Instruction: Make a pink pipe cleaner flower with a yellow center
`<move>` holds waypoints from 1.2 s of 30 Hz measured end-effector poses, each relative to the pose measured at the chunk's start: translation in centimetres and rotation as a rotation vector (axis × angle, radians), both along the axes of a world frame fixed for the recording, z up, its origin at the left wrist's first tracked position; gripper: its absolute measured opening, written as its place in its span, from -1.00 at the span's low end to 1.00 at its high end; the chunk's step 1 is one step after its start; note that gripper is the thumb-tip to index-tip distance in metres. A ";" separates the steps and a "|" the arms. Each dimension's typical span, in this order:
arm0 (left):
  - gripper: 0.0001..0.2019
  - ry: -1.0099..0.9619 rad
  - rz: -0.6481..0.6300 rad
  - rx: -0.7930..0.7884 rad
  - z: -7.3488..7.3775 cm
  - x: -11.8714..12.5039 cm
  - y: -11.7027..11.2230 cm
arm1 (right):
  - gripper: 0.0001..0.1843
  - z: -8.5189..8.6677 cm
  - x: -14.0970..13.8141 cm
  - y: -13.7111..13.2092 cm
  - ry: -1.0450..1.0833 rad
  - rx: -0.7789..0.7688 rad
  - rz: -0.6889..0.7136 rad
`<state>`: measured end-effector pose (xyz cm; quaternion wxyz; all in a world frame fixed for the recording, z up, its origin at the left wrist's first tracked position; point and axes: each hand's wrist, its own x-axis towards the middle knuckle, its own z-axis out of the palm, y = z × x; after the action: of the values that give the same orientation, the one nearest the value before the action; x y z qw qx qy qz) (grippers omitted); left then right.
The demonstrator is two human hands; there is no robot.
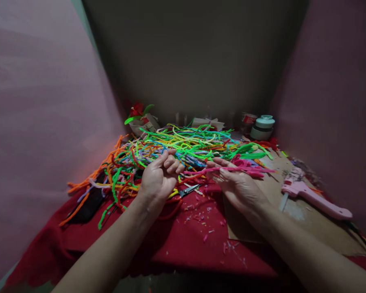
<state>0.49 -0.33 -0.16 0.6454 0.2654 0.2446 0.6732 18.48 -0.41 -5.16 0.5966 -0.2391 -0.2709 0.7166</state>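
Observation:
A bundle of bright pink pipe cleaners (247,166) lies across my right hand (239,187), pinched between thumb and fingers. Its thin end points left toward my left hand (161,175). That hand is closed, fingers curled in and thumb against them; whatever it may hold is hidden. Beyond both hands spreads a heap of loose pipe cleaners (183,140) in green, yellow, orange, blue and red. Scissors (189,190) with dark blades rest on the red cloth between my hands, partly covered at the handle end.
The red cloth (183,248) carries small pink and white scraps. On the right, a pink glue gun (317,198) lies on a cardboard sheet (256,228). Behind stand a teal-lidded jar (262,128) and a red flower (136,110). A black object (87,207) lies left.

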 end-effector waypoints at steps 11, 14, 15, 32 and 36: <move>-0.52 0.485 -0.163 0.100 -1.4 1.4 -0.8 | -0.89 0.3 -0.3 0.4 -0.052 -0.049 -0.116; -0.66 0.755 -0.273 0.077 -1.8 2.1 -1.6 | -0.91 0.4 -0.3 0.3 -0.078 -0.048 -0.101; -0.74 0.801 -0.280 0.081 -1.9 2.3 -1.7 | -0.92 0.4 -0.3 0.2 -0.099 -0.040 -0.092; -0.73 0.846 -0.339 0.160 -1.2 3.2 -0.1 | -0.72 -0.4 -0.3 -0.5 -0.312 0.085 0.081; -0.75 0.836 -0.431 0.157 -1.7 2.8 0.1 | -0.79 -0.3 -0.4 -0.7 -0.387 0.099 0.080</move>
<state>3.31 -0.20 -1.81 0.5947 0.6061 0.3711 0.3758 18.10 -1.11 -5.49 0.5154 -0.3314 -0.4247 0.6664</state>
